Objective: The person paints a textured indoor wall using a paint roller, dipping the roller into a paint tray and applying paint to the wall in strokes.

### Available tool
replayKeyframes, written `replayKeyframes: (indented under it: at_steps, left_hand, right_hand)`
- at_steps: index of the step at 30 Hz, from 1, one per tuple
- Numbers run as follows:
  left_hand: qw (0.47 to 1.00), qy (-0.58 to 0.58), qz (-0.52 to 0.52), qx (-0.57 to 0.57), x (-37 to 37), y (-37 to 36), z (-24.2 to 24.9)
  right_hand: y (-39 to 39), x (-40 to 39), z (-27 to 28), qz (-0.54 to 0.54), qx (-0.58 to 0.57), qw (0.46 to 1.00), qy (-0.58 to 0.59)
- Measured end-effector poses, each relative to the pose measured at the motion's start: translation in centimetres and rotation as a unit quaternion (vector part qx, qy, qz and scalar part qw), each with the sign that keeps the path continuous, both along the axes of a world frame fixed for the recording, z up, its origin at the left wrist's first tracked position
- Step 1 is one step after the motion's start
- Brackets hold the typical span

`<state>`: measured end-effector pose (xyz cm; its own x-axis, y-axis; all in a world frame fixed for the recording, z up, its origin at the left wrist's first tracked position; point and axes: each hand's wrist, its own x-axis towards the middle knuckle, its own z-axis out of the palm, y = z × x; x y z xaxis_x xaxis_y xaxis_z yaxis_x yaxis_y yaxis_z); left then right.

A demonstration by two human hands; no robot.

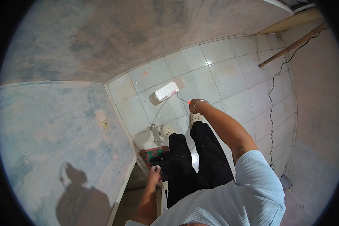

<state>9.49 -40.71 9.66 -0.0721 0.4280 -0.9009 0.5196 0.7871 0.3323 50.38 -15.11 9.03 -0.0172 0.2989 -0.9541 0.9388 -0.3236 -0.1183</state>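
Note:
My right hand (197,106) is closed around the orange handle of a paint roller (182,98). Its thin metal rod reaches to a white container (166,90) on the tiled floor, where the roller end sits at the near side, partly hidden. Low beside my left leg, my left hand (154,174) has curled fingers against something dark and whitish; what it holds, if anything, is too small to make out.
A grey crumpled thing (155,134) lies by my left shoe (167,131). Behind it is a red and green mat (154,154) by a doorway. A wooden pole (293,44) and a black cable (272,109) are on the right. Patchy walls (64,120) enclose the floor.

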Motion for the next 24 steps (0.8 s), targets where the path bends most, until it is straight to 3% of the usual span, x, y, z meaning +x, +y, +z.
replayKeyframes:
  at_steps: [2, 7, 12, 15, 16, 18, 20, 23, 24]
  left_hand:
    - [1.000, 0.011, -0.021, 0.015, -0.3, -0.3, -0.2]
    - [0.997, -0.042, 0.064, -0.028, -1.3, -1.6, -1.3]
    - [0.998, -0.033, 0.055, -0.009, -2.0, -2.3, -2.0]
    - [0.997, -0.027, 0.066, -0.014, -1.8, -1.9, -1.6]
    - [0.998, -0.023, 0.062, -0.016, -2.0, -1.8, -1.5]
    - [0.997, -0.025, 0.068, -0.018, -1.9, -1.2, 0.2]
    - [0.997, -0.027, 0.068, -0.025, -1.7, 0.4, 1.3]
    - [0.996, -0.009, 0.080, -0.042, -3.4, 1.0, 1.6]
    - [0.996, -0.007, 0.079, -0.051, -4.1, 1.6, 1.4]
  right_hand:
    - [0.1, -0.6, -0.3, 0.002, -0.003, 1.000, 0.007]
    - [-0.4, -1.5, -2.6, 0.024, 0.033, 0.999, 0.013]
    - [1.0, -0.9, -0.8, 0.051, 0.012, 0.998, 0.034]
    - [0.2, 0.4, -2.3, 0.046, 0.012, 0.998, 0.037]
    - [0.0, 0.4, 1.6, -0.038, 0.023, 0.999, 0.022]
    - [-0.7, 1.0, 6.5, -0.095, -0.024, 0.995, 0.000]
    - [-4.5, 3.0, 5.1, -0.057, 0.079, 0.995, 0.028]
    - [-11.2, 5.0, 9.5, -0.174, 0.255, 0.950, 0.047]
    - [-12.6, 4.8, 13.1, -0.205, 0.265, 0.942, 0.023]
